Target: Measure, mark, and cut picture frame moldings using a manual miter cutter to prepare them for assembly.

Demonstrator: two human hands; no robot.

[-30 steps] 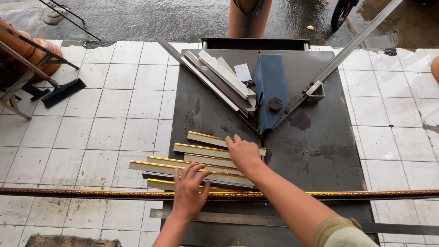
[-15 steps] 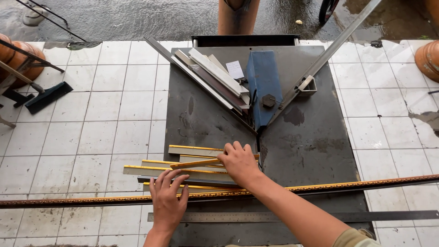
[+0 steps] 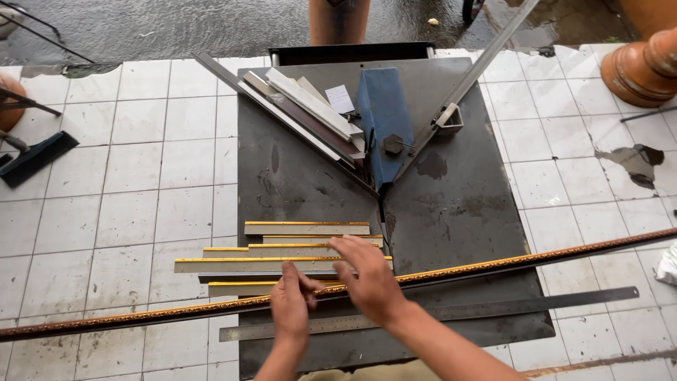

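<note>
Left hand: (image 3: 293, 305) fingers curled, thumb and forefinger pinched narrow at the near edge of the stacked pieces; whether anything is actually caught between them cannot be told.
Right hand: (image 3: 367, 271) palm down, fingers spread wide and flat, resting on the right ends of the cut moulding pieces, clamping nothing.
Cut moulding pieces: (image 3: 282, 247) about 5 short gold-edged lengths, lying parallel and staggered, reaching left from under the right hand and just ahead of the left hand.
Long moulding strip: (image 3: 550, 257) gold-beaded, running across the whole view, passing beneath both hands, just nearer than the short pieces.
Steel ruler: (image 3: 508, 307) flat on the plate, near side of the long strip, under the right forearm.
Dark metal plate: (image 3: 465, 212) bearing hands, pieces and ruler.
Blue mitre cutter: (image 3: 381, 120) well beyond the hands, at the point of 2 angled guide rails.
Offcuts: (image 3: 310, 106) stacked along the left rail, far-left of the grip.
White tiled floor: (image 3: 127, 183) surrounding the plate.
</note>
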